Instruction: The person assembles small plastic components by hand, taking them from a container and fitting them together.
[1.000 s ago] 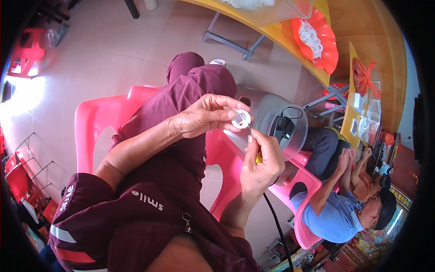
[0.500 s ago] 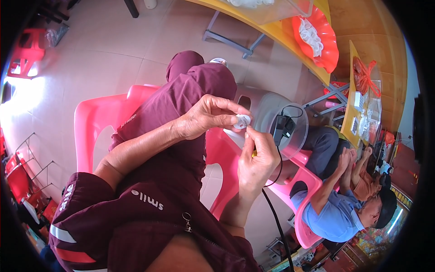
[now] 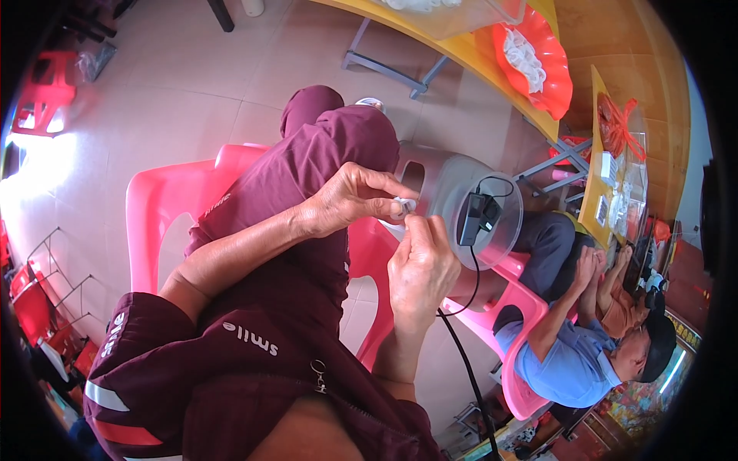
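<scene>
Between the thumb and index finger of my left hand point(image 3: 346, 203), a small round white plastic piece point(image 3: 406, 205) is gripped, partly covered by the fingertips. My right hand point(image 3: 423, 269) is closed, its fingertips pinched together against the near side of that piece. What the right fingers hold, if anything, is hidden by the back of the hand. Both hands are raised above my lap, over maroon trousers point(image 3: 338, 142).
Just right of my hands stands an upturned translucent plastic tub point(image 3: 442, 180) with a black adapter point(image 3: 475, 219) and cable on it. A red wavy-edged bowl point(image 3: 560, 81) of white pieces point(image 3: 525, 61) sits on the yellow table point(image 3: 461, 48). A person in blue point(image 3: 565, 365) sits at the right.
My right hand has turned and shifted slightly left, closer over the white piece. The piece has tilted, so less of its flat face shows. A yellow bit seen by the right fingers is now hidden.
</scene>
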Demonstrator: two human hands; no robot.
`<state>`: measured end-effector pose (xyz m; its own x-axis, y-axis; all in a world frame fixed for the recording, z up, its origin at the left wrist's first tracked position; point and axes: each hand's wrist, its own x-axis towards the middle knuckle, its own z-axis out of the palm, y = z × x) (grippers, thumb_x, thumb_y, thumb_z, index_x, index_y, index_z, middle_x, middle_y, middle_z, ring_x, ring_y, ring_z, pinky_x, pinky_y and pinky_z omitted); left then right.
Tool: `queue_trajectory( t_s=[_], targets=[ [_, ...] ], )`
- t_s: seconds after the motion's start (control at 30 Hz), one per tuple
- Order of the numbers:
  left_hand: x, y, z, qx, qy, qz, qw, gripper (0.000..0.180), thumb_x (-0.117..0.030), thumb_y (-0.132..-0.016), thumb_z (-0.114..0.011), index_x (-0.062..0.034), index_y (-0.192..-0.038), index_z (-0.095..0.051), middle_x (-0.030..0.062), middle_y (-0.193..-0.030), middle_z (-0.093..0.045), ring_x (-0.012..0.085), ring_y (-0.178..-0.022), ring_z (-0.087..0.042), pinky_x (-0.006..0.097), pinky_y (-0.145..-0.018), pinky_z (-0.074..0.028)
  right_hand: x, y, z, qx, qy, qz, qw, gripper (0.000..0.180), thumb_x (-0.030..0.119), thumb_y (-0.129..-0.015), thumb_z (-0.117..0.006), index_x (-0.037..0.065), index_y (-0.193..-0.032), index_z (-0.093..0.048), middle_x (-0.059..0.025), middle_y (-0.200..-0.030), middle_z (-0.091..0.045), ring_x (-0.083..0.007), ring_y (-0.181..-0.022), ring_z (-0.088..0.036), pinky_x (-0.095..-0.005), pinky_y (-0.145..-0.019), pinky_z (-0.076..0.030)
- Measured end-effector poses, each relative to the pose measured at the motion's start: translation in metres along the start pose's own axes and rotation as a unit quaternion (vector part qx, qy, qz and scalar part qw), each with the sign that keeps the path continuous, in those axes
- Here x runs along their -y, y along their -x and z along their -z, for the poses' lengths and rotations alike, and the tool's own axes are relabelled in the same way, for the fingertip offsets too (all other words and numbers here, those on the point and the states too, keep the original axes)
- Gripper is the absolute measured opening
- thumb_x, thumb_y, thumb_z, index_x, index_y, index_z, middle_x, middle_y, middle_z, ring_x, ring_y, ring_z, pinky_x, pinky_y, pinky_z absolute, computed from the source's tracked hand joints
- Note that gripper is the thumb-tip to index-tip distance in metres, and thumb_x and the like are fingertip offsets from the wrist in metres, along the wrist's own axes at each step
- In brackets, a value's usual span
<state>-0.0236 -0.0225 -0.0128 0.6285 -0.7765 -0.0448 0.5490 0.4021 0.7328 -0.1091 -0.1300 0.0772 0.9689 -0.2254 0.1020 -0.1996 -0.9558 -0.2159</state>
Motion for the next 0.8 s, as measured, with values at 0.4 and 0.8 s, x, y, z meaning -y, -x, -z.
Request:
queue_trajectory(
  t_s=[0.4,0.8],
  targets=[
    [-0.008,-0.001,-0.003,0.017,0.154,0.078,0.985,0.025,-0.011,-0.091,-0.059,-0.0005,-0.113,-0.063,0.0098,-0.103,-0.066,0.0157,-0.095,-0.064,0.031,-0.086,-0.054,-0.005,0.002,0.013,-0.055,-0.22,-0.084,0.97,0.019,-0.01,-0.074,-0.064,0.002,-0.088,-0.063,-0.0109,-0.074,-0.058,-0.026,-0.063,-0.06,-0.0344,-0.054,-0.046],
    [-0.008,0.0,-0.001,0.025,0.174,0.092,0.98,0.028,-0.016,-0.093,-0.056,-0.0013,-0.116,-0.061,0.0071,-0.104,-0.066,0.0137,-0.095,-0.063,0.029,-0.086,-0.053,-0.002,0.004,0.014,-0.031,-0.214,-0.099,0.971,0.019,-0.009,-0.074,-0.064,0.001,-0.091,-0.063,-0.0121,-0.076,-0.06,-0.0276,-0.064,-0.061,-0.0346,-0.055,-0.046]
  ],
)
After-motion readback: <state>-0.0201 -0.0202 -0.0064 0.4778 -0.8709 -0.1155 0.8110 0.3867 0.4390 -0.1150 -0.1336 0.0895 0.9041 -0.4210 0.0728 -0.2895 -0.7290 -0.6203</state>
